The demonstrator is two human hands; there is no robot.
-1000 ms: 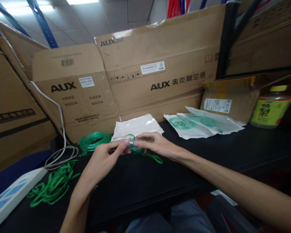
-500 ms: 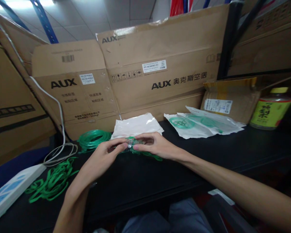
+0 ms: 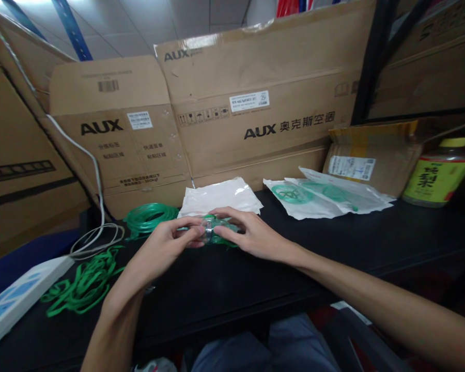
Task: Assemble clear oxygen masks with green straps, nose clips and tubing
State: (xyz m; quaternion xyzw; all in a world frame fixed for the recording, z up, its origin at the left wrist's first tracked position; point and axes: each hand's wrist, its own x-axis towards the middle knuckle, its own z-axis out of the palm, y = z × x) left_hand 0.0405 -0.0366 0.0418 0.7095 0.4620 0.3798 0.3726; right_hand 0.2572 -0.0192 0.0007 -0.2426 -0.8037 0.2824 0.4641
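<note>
Both of my hands meet over the black table [image 3: 256, 279] and grip one small clear plastic part with green tubing [image 3: 213, 230]. My left hand [image 3: 166, 245] pinches its left end between thumb and fingers. My right hand [image 3: 250, 235] curls over its right side and hides most of it. A flat white pouch [image 3: 220, 195] lies just behind the hands. A coil of green tubing [image 3: 149, 217] sits to the left of them.
A heap of green straps [image 3: 83, 287] lies at the left by a white power strip [image 3: 19, 299] and cable. Two sealed pouches with green parts [image 3: 325, 196] lie at the right. Big cardboard boxes [image 3: 256, 113] wall the back. A yellow-labelled jar [image 3: 436, 173] stands far right.
The hands have closed in more tightly round the clear part, and the green strap that trailed to the right is now gathered under my right hand. The camera tilted slightly.
</note>
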